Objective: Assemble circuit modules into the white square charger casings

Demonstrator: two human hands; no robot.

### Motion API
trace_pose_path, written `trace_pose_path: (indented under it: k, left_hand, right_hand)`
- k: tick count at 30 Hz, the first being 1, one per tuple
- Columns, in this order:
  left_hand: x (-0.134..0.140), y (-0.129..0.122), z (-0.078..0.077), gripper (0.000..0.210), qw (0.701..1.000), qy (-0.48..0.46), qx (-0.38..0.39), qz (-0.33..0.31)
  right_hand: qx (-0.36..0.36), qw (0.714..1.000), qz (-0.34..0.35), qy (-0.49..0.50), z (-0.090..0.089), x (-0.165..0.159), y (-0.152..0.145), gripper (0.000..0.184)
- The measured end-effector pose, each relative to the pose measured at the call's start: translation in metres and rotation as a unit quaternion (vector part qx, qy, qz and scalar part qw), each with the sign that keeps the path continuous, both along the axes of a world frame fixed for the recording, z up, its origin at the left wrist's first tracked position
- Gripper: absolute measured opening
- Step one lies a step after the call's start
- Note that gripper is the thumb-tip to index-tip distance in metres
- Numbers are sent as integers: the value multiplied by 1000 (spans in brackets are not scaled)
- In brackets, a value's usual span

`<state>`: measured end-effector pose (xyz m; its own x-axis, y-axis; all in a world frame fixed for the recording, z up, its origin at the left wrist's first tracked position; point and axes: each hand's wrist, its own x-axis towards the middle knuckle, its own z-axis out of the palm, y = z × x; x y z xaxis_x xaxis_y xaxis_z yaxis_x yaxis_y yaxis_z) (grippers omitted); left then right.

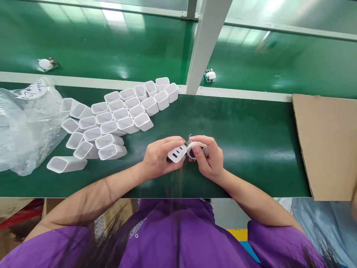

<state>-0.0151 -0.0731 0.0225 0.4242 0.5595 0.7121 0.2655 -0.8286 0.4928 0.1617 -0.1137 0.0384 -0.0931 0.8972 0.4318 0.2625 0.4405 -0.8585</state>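
My left hand [156, 158] is wrapped round a white charger piece [177, 153] whose port face, with several dark slots, is turned up. Close beside it, my right hand [213, 160] grips a small whitish roll [205, 149] with a dark middle; the thumb presses over its front. The two things meet or nearly touch at their inner edges, and I cannot tell which. Fingers cover much of both. To the left, several open-ended white charger housings [104, 118] stand or lean in staggered rows, and one housing [69, 164] lies apart, nearer the table's edge.
A clear plastic bag [30, 126] bulges at the left. On the right lies a sheet of brown cardboard [329, 145]. Behind the green table [251, 130], a pale post [205, 44] rises, with small circuit boards [48, 64] on the green surface either side.
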Motion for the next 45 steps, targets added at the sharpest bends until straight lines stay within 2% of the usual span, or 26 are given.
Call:
trace_pose_path:
  k: [8,16,19,21,25,29,35,38,45]
  left_hand:
    - [-1,1,-4,54,999,-10,-48,22]
    - [-1,0,-3,52,997,-11,-65,31]
    - [-2,-1,-1,50,994,-12,-107,23]
    - [-2,-1,1,47,986,-23,-165,10]
    - [-2,0,2,40,952,-67,-297,-43]
    - [-3,4,4,30,903,-111,-409,-63]
    - [-2,8,5,23,816,-179,-536,-119]
    - [-1,10,4,24,776,-201,-586,-119]
    - [1,11,8,23,753,-212,-621,-59]
  right_hand:
    - [-71,995,-7,67,1,4,7,11]
    - [-84,994,8,75,7,5,10,8]
    - [-103,991,27,87,6,6,9,11]
    - [-119,988,35,91,4,6,9,14]
    - [-141,986,33,87,3,6,9,19]
    - [-149,985,27,80,3,6,8,22]
    - [-135,989,27,55,2,6,8,19]
    - [-126,990,29,51,2,6,8,18]
    - [-104,992,48,47,4,6,10,13]
